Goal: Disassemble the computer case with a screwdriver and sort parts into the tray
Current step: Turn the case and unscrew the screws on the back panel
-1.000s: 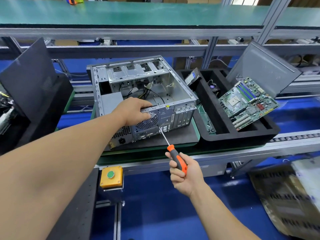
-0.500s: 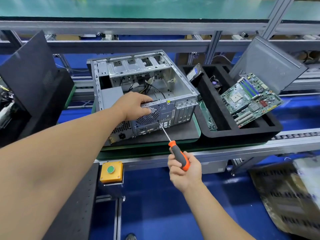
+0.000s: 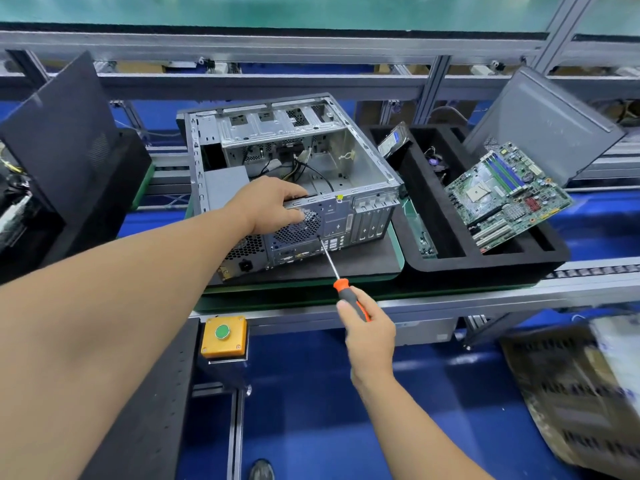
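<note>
- The computer case (image 3: 294, 168) lies on its side on a dark mat on the green worktop (image 3: 398, 258), just left of the black foam tray (image 3: 485, 261), open side up and rear panel facing you.
- Your left hand (image 3: 273, 206) rests over the near top edge of the case, above the round fan grille, its fingers curled over the rim and gripping it.
- Your right hand (image 3: 367, 327) has its fingers wrapped tight round the orange-and-black handle of the screwdriver (image 3: 332, 268); the tip touches the rear panel just below and right of the fan grille (whether it sits in a screw head is too small to tell).
- Handling, as a judgement: the case is thin sheet steel, stiff but likely light now it is mostly gutted, so it may slide on the mat when you press. Brace it by the folded rim, not the punched edges, which look sharp.
- The loose cables inside are soft and could snag whatever you lift out.
- The tray has several long compartments. A green motherboard (image 3: 505, 195) leans tilted across the right ones, its near edge in a slot (fragile; take it by the edges only).
- A drive (image 3: 394, 142) stands tilted at the far left corner of the tray, a narrow green board lies in the left compartment, and a small dark wired part sits in the far middle one.
- A grey side panel (image 3: 543, 123) leans behind the tray on the far right.
</note>
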